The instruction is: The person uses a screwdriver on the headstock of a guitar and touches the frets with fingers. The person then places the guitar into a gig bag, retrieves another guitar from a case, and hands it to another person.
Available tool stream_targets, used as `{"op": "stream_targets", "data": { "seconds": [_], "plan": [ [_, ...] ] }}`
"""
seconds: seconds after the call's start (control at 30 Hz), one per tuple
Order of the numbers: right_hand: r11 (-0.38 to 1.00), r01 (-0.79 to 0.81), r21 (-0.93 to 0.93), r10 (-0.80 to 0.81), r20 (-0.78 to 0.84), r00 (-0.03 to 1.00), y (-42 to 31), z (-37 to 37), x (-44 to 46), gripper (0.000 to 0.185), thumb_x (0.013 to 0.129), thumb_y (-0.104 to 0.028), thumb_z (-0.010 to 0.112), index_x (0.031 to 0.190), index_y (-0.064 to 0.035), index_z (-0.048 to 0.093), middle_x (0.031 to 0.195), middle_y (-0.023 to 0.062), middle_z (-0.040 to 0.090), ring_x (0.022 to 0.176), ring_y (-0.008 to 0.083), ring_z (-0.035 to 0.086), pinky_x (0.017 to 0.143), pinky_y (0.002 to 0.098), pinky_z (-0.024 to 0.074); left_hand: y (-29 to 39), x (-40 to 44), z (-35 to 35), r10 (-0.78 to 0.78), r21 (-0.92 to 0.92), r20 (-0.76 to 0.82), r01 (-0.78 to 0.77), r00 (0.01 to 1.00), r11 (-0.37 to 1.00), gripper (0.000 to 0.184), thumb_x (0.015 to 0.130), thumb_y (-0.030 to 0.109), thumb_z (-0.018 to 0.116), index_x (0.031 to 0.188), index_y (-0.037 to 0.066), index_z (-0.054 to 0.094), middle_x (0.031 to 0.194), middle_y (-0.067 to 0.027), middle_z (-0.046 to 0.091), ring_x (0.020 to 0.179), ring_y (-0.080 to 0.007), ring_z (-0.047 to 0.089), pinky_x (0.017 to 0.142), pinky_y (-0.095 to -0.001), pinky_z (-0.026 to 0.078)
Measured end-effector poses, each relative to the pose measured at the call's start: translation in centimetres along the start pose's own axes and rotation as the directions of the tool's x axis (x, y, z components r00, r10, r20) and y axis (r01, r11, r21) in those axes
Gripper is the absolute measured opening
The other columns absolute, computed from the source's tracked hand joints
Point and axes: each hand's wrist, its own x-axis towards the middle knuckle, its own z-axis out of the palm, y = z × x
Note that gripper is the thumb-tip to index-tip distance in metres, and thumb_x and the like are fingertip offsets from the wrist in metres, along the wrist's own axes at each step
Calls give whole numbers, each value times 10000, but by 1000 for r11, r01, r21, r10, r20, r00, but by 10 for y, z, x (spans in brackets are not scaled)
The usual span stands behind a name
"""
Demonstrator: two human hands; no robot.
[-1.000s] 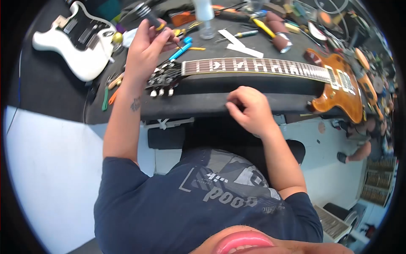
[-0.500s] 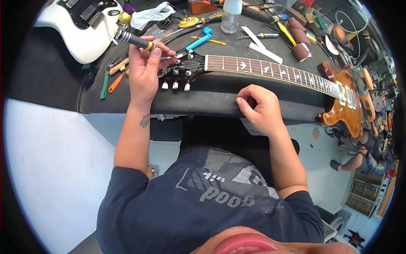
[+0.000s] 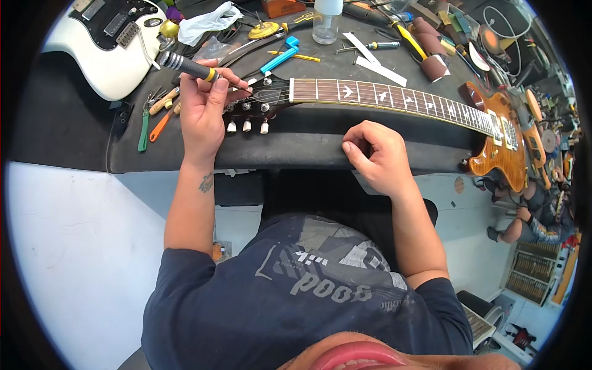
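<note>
My left hand [image 3: 203, 114] grips a screwdriver [image 3: 188, 66] with a black and grey handle and a yellow band. The handle leans up to the left, and its shaft points at the tuners on the black headstock [image 3: 271, 111] of an electric guitar. White tuner buttons stick out towards me. The guitar's dark fretboard [image 3: 394, 98] with bird inlays runs right to an amber body [image 3: 502, 157]. Below the neck, at the bench's front edge, my right hand [image 3: 379, 154] is loosely curled, with nothing visible in it.
A white guitar [image 3: 92, 68] lies at the upper left. Near my left hand are an orange-handled tool [image 3: 161, 126] and a green-handled one [image 3: 143, 132]. Behind the neck lie a blue string winder [image 3: 280, 58], a pencil [image 3: 302, 57], white strips [image 3: 379, 71] and a clear bottle [image 3: 325, 28]. Another person [image 3: 536, 225] sits far right.
The view has shifted slightly, so the bench and guitar appear a little further left. My left hand still has the screwdriver at the headstock, and my right hand keeps its curled pose.
</note>
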Motion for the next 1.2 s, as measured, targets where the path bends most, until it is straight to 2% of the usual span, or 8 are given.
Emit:
{"op": "stream_targets", "data": {
  "seconds": [0.47, 0.57, 0.67, 0.87, 0.97, 1.07, 1.2],
  "plan": [
    [998, 61, -18, -61, -14, 998, 3, 0, 0, 94, 904, -105, 768, 920, -47, 696, 816, 64, 688, 742, 212, 691, 655, 344, 540, 3, 2, 8, 22, 2, 29, -22, 999, 1000, 345, 1134, 63, 493, 1474, 100, 445, 1153, -170, 665, 1056, -278, 713, 921, -475, 649],
    [999, 47, -6, -47, -20, 999, 2, 0, -1, 92, 901, -104, 767, 916, -47, 696, 811, 65, 686, 737, 215, 688, 652, 345, 539, 7, 8, 11, 69, -81, -12, -69, 998, 994, 306, 1135, 63, 504, 1433, 65, 434, 1129, -166, 679, 1025, -252, 742, 905, -435, 673],
    [997, 78, -28, -78, -26, 997, 4, 1, 0, 88, 901, -104, 764, 915, -49, 696, 807, 64, 685, 732, 218, 685, 648, 347, 539, 8, 13, 14, 61, -102, 48, -56, 997, 993, 342, 1132, 62, 492, 1470, 95, 448, 1159, -181, 665, 1065, -293, 719, 917, -492, 661],
    [996, 81, -33, -82, -27, 996, 4, 1, 0, 93, 901, -109, 766, 916, -51, 694, 803, 62, 684, 728, 220, 682, 643, 349, 538, 11, 10, 25, 45, -105, 130, -31, 991, 994, 366, 1130, 48, 484, 1490, 107, 447, 1157, -181, 665, 1076, -312, 726, 927, -508, 664],
    [994, 110, 2, -110, -52, 993, 8, 4, 0, 84, 909, -87, 751, 935, -22, 705, 789, 58, 649, 677, 157, 609, 601, 301, 476, 12, 1, 25, 53, -88, 141, -40, 989, 995, 354, 1123, 32, 478, 1469, 102, 450, 1153, -187, 662, 1072, -313, 725, 929, -514, 664],
    [998, 50, -26, -51, -30, 998, 4, 2, 0, 100, 897, -110, 770, 913, -52, 690, 807, 60, 688, 733, 218, 686, 646, 346, 543, 10, -9, 29, 89, 4, 101, -90, 991, 996, 344, 1117, 38, 485, 1454, 101, 447, 1150, -197, 661, 1068, -308, 726, 932, -514, 663],
    [997, 80, -20, -81, -43, 996, 6, 3, -1, 90, 901, -94, 764, 922, -42, 694, 797, 58, 672, 711, 195, 662, 633, 332, 524, 7, -27, 36, 230, 49, 94, -235, 969, 971, 380, 1076, -25, 518, 1425, 107, 448, 1166, -221, 651, 1097, -333, 710, 954, -534, 646]
  ]
}}
